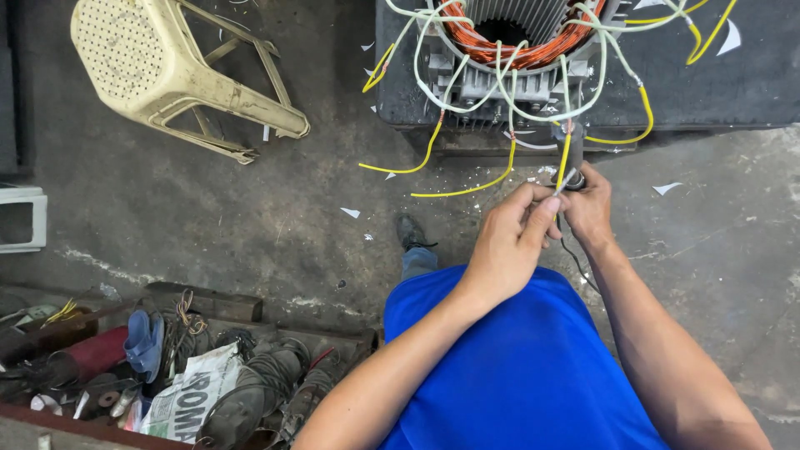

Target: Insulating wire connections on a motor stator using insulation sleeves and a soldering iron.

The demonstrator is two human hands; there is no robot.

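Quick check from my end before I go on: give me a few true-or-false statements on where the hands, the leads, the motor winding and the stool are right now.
1. Both hands meet at one yellow-sleeved lead. True: the left hand and right hand pinch at its bare end.
2. The copper winding sits in the motor stator at the top of the view. True.
3. The plastic stool stands upright. False: it lies tipped on its side on the concrete floor.
4. The person wears a red shirt. False: the blue shirt is plain blue.
5. The box of scrap lies at the lower right. False: it is at the lower left.
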